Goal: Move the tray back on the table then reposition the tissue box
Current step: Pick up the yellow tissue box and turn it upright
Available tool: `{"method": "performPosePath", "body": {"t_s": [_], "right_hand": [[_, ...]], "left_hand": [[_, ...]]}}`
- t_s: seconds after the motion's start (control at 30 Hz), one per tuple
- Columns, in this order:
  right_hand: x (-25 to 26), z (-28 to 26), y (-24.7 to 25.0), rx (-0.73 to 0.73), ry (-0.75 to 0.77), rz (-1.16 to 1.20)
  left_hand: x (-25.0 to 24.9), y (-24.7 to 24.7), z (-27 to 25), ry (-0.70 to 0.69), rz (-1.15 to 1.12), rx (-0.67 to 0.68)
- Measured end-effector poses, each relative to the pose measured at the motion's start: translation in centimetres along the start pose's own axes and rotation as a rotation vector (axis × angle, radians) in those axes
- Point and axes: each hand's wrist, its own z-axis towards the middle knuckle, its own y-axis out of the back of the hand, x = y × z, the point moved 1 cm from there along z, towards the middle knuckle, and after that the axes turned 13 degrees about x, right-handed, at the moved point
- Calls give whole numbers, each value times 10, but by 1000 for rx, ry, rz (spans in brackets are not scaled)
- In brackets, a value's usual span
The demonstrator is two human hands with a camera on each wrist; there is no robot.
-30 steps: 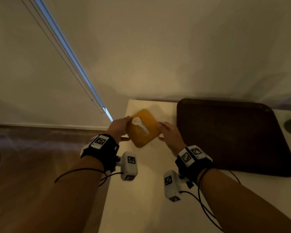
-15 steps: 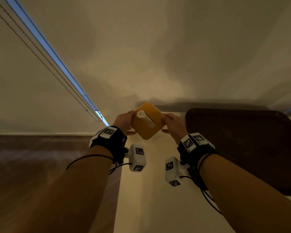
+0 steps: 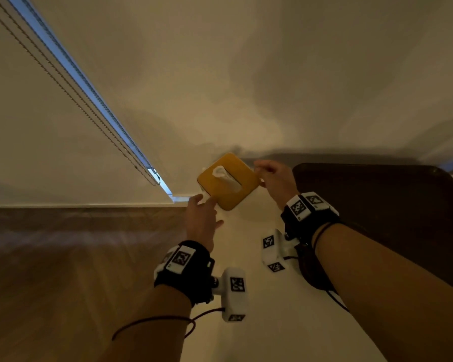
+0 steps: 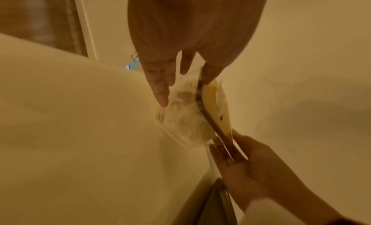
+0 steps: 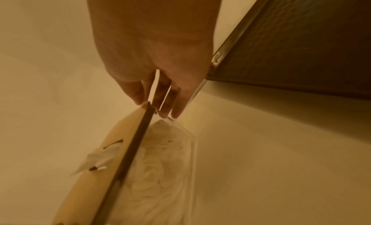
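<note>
The tissue box has a yellow lid, a clear body and a white tissue poking out. It sits at the far left corner of the white table, turned corner-on to me. My right hand pinches its right corner, thumb on the lid and fingers on the clear side. My left hand lies with straight fingers against the box's near left side, thumb tip at the lid edge. The dark brown tray lies flat on the table, right of the box and apart from it.
A pale wall runs close behind the table. A roller blind with a bead chain hangs on the left. Wooden floor lies beyond the table's left edge. The tray's corner is near my right hand.
The box has moved away from me toward the wall at the table's far corner. My left hand has eased from gripping it to straight fingers, and that wrist has drawn back.
</note>
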Motion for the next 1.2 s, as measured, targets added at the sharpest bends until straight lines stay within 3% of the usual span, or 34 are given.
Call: {"method": "performPosePath", "body": {"t_s": [0.43, 1.2], "right_hand": [[-8, -18, -5, 64, 18, 126], [-12, -28, -23, -27, 2, 226]], "left_hand": [[-20, 7, 14, -123, 245, -86], [-63, 18, 26, -101, 498, 90]]}}
